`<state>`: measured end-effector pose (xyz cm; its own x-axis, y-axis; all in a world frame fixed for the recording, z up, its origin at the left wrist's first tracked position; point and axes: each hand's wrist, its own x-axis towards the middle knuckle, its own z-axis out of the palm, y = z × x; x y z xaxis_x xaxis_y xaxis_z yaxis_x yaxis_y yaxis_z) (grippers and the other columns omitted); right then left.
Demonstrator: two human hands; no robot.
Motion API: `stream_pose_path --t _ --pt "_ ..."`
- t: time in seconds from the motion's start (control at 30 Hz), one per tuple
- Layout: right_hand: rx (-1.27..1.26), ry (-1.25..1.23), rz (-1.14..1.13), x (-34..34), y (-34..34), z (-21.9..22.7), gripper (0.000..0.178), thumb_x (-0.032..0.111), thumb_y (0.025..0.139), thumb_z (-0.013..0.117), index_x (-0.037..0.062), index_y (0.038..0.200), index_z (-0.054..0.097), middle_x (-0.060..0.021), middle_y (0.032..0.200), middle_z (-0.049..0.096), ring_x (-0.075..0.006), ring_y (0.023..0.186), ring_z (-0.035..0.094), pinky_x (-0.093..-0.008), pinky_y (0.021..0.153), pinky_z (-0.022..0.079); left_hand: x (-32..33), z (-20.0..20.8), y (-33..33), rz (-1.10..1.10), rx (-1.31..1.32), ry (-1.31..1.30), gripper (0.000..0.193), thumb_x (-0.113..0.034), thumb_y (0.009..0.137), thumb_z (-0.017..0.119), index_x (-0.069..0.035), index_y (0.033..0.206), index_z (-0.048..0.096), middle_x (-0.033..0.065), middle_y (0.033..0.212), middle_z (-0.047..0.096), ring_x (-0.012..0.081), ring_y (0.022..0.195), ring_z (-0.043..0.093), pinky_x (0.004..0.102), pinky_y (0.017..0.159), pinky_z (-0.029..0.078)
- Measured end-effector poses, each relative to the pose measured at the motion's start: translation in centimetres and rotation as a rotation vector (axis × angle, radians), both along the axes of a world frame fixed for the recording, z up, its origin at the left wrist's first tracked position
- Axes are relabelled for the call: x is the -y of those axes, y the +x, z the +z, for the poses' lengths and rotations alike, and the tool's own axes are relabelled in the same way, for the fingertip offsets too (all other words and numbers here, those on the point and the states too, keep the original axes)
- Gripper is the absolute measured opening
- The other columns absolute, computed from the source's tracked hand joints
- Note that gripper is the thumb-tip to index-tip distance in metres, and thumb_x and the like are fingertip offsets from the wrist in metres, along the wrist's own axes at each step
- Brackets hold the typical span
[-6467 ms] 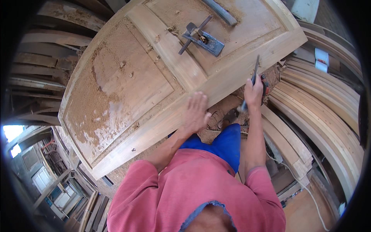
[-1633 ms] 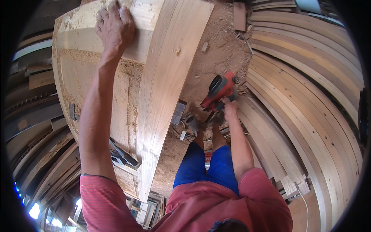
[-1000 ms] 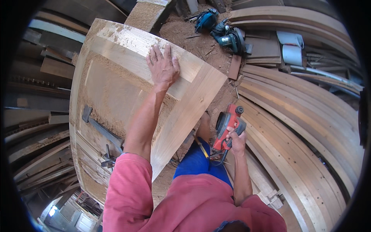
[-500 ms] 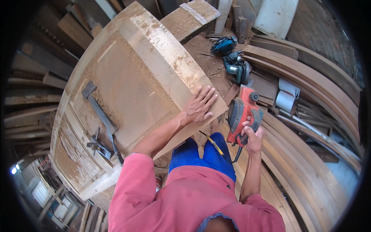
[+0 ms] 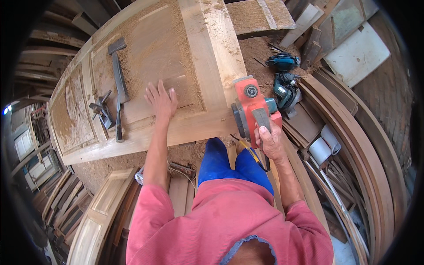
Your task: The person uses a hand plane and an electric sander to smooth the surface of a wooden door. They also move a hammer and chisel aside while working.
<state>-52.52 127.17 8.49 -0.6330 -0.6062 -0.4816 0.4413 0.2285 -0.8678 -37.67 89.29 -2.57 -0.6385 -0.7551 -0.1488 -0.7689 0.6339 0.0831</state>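
Observation:
My left hand [image 5: 162, 102] is over the recessed panel of a wooden door [image 5: 190, 126], fingers spread and holding nothing. I cannot tell whether it touches the wood. My right hand [image 5: 270, 140] is wrapped round the handle of a red electric planer [image 5: 247, 106], at the door's right corner. Whether its sole rests on the wood is hidden. Left of my left hand lie a dark hammer-like tool [image 5: 118, 73] and a small hand plane [image 5: 102, 114] with a cross handle. Shavings [image 5: 145, 48] cover much of the panel.
Two teal power tools, one upper [image 5: 283, 61] and one lower [image 5: 285, 92], sit beyond the door's right side. Long boards [image 5: 353, 128] are stacked at the right, near a white roll [image 5: 320, 151]. Another panelled door [image 5: 99, 212] stands at the lower left.
My left hand has left the door's right edge strip and moved left over the panel. The planer in my right hand has come up to the door's corner. My view has shifted.

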Motion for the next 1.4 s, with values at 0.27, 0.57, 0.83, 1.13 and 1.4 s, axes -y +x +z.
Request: stream_pose_path --t 0.27,0.57,0.83,1.13,1.4 --pt "-0.014 0.005 0.175 -0.2 1.0 -0.6 0.051 0.05 0.1 0.062 -0.0001 0.11 0.061 -0.0002 0.07 0.056 -0.0072 0.06 0.053 -0.0247 0.054 0.042 -6.8 -0.6 5.9 0.122 -0.095 -0.115 0.078 -0.037 0.096 0.058 -0.006 0.162 0.032 0.032 0.167 0.022 0.0519 0.154 0.02 0.0654 0.124 0.012" --pt "0.122 -0.124 -0.188 -1.5 -1.0 4.2 0.06 0.057 0.104 0.058 0.0006 0.125 0.059 -0.0036 0.076 0.059 -0.0085 0.058 0.054 -0.0245 0.052 0.044 -24.4 9.5 3.7 -0.582 -0.599 0.892 0.039 -0.012 0.082 0.064 -0.003 0.12 0.062 0.0235 0.12 0.068 0.0458 0.112 0.063 0.0539 0.096 0.05" --pt "0.005 -0.225 -0.144 -2.4 -6.7 8.2 0.065 0.06 0.102 0.058 0.0014 0.13 0.058 -0.0038 0.079 0.06 -0.0106 0.063 0.056 -0.0259 0.055 0.047 -27.7 -3.2 14.6 -0.256 0.14 1.01 0.04 -0.021 0.088 0.066 -0.01 0.126 0.065 0.0235 0.114 0.073 0.0418 0.111 0.068 0.0523 0.094 0.055" --pt "0.011 0.016 -0.293 -4.3 -5.8 1.8 0.042 0.047 0.106 0.057 0.0058 0.106 0.06 -0.0025 0.079 0.061 -0.0105 0.057 0.056 -0.026 0.05 0.047 -39.6 4.7 50.3 0.371 0.357 0.677 0.037 -0.021 0.092 0.063 0.001 0.121 0.056 0.0276 0.087 0.072 0.0477 0.079 0.071 0.0565 0.066 0.058" --pt "-0.034 0.178 -0.084 -3.5 -3.7 2.9 0.053 0.055 0.107 0.048 0.0042 0.105 0.061 -0.0019 0.075 0.059 -0.0091 0.057 0.055 -0.0256 0.049 0.045 -33.4 0.5 41.0 0.552 0.201 0.803 0.035 -0.028 0.087 0.07 -0.001 0.11 0.067 0.0258 0.094 0.074 0.0421 0.09 0.074 0.051 0.076 0.058"
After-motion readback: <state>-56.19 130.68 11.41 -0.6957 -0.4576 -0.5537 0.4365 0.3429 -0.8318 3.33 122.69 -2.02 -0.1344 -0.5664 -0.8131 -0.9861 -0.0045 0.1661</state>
